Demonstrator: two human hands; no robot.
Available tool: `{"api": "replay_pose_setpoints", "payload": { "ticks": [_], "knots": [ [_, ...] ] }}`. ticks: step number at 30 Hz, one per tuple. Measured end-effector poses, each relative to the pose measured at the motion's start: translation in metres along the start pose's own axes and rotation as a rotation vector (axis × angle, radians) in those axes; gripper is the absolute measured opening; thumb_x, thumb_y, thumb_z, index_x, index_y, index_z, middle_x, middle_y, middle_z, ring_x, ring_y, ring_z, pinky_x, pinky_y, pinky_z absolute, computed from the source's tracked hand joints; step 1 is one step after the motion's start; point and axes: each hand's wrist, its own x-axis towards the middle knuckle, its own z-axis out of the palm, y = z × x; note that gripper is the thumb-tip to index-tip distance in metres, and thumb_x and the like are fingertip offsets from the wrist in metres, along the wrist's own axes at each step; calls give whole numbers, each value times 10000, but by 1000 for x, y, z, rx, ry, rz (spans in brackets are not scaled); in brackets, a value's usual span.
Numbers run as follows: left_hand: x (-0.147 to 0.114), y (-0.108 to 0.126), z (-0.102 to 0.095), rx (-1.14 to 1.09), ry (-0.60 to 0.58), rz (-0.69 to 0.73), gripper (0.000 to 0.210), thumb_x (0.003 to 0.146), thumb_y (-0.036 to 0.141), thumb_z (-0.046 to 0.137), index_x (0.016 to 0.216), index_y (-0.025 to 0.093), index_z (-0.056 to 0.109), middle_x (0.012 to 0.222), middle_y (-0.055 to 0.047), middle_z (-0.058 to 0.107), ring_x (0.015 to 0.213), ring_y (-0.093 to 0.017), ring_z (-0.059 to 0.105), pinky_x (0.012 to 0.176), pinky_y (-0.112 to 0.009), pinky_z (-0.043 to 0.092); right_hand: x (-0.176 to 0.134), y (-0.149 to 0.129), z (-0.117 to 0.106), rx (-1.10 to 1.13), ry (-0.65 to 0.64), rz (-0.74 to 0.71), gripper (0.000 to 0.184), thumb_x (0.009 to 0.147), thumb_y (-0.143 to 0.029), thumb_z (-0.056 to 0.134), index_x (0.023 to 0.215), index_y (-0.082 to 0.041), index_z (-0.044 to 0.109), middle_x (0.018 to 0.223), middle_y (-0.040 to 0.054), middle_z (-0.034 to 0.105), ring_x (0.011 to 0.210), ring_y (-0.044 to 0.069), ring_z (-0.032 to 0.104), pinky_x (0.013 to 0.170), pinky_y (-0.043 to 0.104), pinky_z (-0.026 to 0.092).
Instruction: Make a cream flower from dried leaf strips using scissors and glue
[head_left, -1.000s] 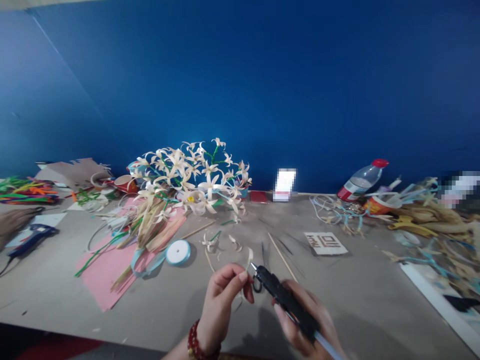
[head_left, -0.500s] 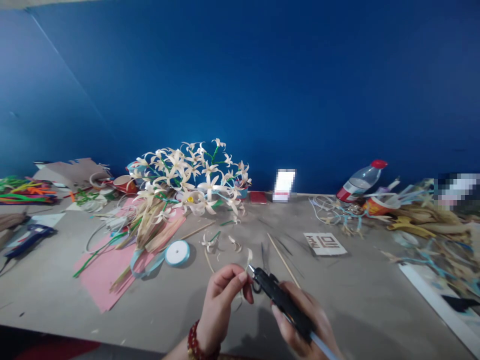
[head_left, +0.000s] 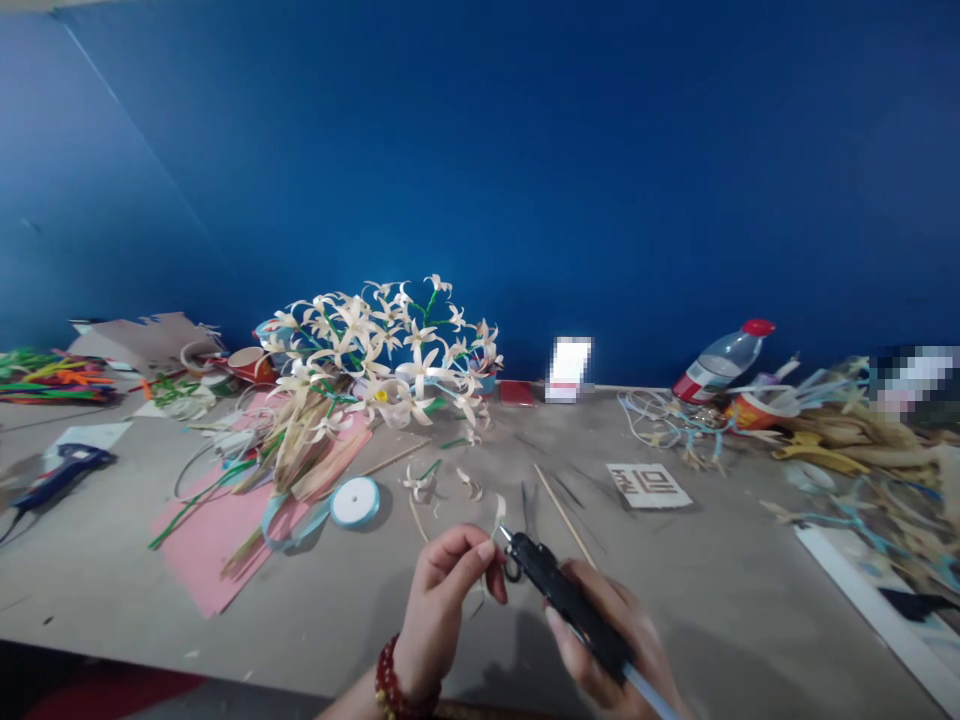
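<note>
My left hand pinches the lower end of a thin, pale petal-like strip between thumb and finger. A black hot glue gun is wrapped in my right hand, with a translucent glue stick coming out of its back end. Its metal nozzle points at the strip, very close to it; whether they touch I cannot tell. Partly hidden behind the gun lie scissors. Loose curled petals and a small white flower rest on the table just beyond.
Many white flowers on green stems stand at the back. To their front left are a ribbon spool and pink paper. A wooden stick, a patterned card, a bottle and a blue glue gun lie around.
The glue gun's nozzle has shifted very slightly up and right, a little away from my left fingertips. Both hands keep their grips. At the far left edge, a blurred brownish shape has moved.
</note>
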Motion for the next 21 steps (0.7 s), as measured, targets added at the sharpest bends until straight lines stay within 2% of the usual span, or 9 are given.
{"api": "replay_pose_setpoints", "payload": {
  "ticks": [7, 15, 18, 21],
  "knots": [
    [0, 1, 0, -39, -14, -1, 262, 868, 370, 696, 728, 149, 686, 544, 4, 646, 563, -123, 560, 682, -252, 428, 0, 3, -2, -8, -57, -95, 33, 860, -251, 503, 846, -245, 532, 638, -8, 632, 538, 162, 634, 529, 224, 501],
    [-3, -1, -5, -12, -38, 16, 245, 882, 357, 683, 758, 146, 701, 571, 6, 643, 557, -112, 541, 706, -254, 407, 1, 8, -1, -25, -60, -73, 75, 907, -267, 474, 839, -251, 499, 629, -24, 581, 526, 154, 591, 511, 228, 460],
    [-6, 0, -10, -58, -30, 1, 247, 860, 373, 706, 758, 148, 709, 561, 7, 615, 569, -114, 517, 689, -249, 397, -3, 26, -2, -73, -71, -4, 45, 912, -272, 486, 935, -243, 513, 687, -8, 624, 583, 172, 618, 559, 248, 477],
    [-5, -2, -19, -127, -37, -9, 230, 861, 371, 699, 765, 162, 706, 574, 5, 596, 630, -135, 533, 753, -266, 419, -12, 65, -10, -275, -42, 47, 133, 874, -265, 522, 1003, -231, 527, 757, 23, 663, 642, 199, 651, 579, 268, 486]
  ]
}}
